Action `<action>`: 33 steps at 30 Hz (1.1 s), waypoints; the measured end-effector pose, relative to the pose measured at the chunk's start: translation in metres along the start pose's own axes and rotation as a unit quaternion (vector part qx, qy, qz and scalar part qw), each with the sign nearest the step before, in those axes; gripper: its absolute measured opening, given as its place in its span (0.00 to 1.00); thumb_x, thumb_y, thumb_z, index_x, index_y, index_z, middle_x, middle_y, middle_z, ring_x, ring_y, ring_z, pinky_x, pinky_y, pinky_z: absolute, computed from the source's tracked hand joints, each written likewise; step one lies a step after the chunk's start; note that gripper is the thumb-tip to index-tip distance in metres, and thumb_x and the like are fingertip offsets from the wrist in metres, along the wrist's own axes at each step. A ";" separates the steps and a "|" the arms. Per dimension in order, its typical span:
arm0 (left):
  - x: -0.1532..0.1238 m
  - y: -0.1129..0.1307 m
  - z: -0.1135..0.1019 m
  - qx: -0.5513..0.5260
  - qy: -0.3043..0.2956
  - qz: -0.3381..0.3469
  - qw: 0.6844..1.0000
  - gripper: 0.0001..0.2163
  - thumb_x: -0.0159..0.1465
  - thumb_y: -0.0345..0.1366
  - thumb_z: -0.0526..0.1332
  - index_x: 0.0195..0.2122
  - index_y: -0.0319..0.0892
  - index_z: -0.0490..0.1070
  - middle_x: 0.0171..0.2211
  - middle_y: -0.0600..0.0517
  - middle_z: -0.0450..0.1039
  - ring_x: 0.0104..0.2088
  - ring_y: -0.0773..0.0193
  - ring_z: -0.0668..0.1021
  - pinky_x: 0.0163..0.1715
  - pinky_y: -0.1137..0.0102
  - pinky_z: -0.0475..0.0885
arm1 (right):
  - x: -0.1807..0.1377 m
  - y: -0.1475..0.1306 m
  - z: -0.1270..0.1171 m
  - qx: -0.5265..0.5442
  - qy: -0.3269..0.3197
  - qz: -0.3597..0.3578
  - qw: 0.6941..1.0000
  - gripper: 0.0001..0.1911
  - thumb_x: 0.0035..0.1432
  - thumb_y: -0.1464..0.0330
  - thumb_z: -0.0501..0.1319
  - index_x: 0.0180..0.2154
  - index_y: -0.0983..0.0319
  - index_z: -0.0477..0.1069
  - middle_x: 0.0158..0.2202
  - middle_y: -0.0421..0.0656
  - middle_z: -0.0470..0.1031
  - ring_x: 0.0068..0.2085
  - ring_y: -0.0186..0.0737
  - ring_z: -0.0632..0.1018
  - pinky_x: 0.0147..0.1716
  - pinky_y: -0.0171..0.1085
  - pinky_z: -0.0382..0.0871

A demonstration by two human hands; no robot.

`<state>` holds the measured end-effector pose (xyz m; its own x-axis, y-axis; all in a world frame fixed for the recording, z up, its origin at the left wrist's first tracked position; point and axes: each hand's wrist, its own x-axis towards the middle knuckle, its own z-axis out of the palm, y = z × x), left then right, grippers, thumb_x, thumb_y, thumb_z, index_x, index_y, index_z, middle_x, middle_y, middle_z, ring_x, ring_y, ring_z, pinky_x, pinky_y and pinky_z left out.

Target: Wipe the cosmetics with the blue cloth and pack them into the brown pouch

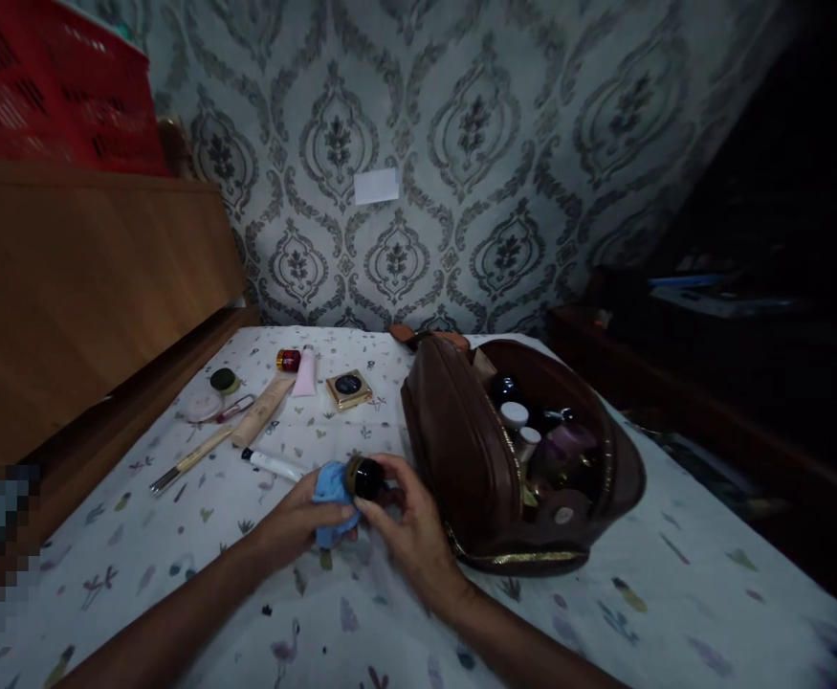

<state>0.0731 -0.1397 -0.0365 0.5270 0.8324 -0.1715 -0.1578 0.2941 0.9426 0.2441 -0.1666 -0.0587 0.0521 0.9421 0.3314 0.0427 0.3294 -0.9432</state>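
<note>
Between my two hands is a small dark jar (363,477) with a black lid. My right hand (418,536) grips the jar with thumb and fingers. Bunched in my left hand (296,524) is a blue cloth (330,505), pressed against the jar's left side. Just right of my right hand stands an open brown cosmetic bag (453,450), with several bottles and jars inside, among them a white-capped one (514,415). Beyond my left hand lies a white tube (273,466) with a black cap, partly hidden by that hand.
Several cosmetics lie at the back left: a gold square compact (348,389), a pink tube (304,371), a red jar (288,361), a beige tube (263,411), a brush (192,459) and a round dark-lidded jar (225,381). A wooden cabinet (88,287) borders the left; patterned wallpaper (447,258) is behind.
</note>
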 end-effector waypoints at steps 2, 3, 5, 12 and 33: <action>0.001 -0.005 -0.001 -0.005 0.010 -0.006 1.000 0.26 0.50 0.48 0.74 0.44 0.38 0.71 0.29 0.52 0.74 0.27 0.66 0.77 0.22 0.77 0.68 | -0.001 0.003 0.000 -0.018 0.015 -0.010 1.000 0.18 0.53 0.69 0.66 0.48 0.58 0.70 0.45 0.44 0.75 0.47 0.44 0.75 0.48 0.39 0.69; 0.002 -0.009 -0.002 -0.012 0.019 -0.003 1.000 0.28 0.52 0.52 0.72 0.47 0.39 0.70 0.31 0.51 0.75 0.28 0.65 0.78 0.22 0.76 0.69 | -0.002 0.004 0.000 -0.027 0.019 -0.016 0.999 0.19 0.53 0.70 0.65 0.48 0.58 0.70 0.45 0.44 0.75 0.47 0.44 0.75 0.47 0.39 0.69; 0.005 -0.014 -0.001 -0.029 0.032 0.009 0.999 0.32 0.54 0.59 0.67 0.54 0.42 0.69 0.33 0.49 0.76 0.31 0.63 0.79 0.25 0.74 0.73 | -0.003 0.003 0.000 -0.048 0.018 -0.037 0.998 0.18 0.53 0.73 0.64 0.47 0.57 0.71 0.45 0.43 0.75 0.46 0.43 0.75 0.46 0.38 0.70; 0.005 -0.015 0.000 0.044 0.020 0.065 0.997 0.27 0.63 0.57 0.60 0.56 0.45 0.71 0.48 0.48 0.75 0.55 0.56 0.74 0.60 0.61 0.66 | -0.007 -0.003 0.000 -0.107 -0.031 -0.113 0.987 0.21 0.51 0.78 0.65 0.46 0.55 0.72 0.45 0.43 0.76 0.48 0.44 0.76 0.48 0.40 0.70; 0.014 -0.001 -0.007 0.253 0.034 0.129 0.958 0.19 0.64 0.53 0.58 0.46 0.42 0.70 0.38 0.51 0.75 0.41 0.56 0.76 0.43 0.67 0.71 | -0.007 -0.011 0.001 -0.050 -0.027 -0.005 0.998 0.21 0.51 0.72 0.64 0.49 0.57 0.71 0.45 0.43 0.77 0.45 0.42 0.78 0.42 0.36 0.71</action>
<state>0.0745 -0.1254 -0.0417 0.4667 0.8803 0.0847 0.1584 -0.1774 0.9713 0.2418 -0.1770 -0.0508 -0.0023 0.9414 0.3374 0.1429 0.3343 -0.9316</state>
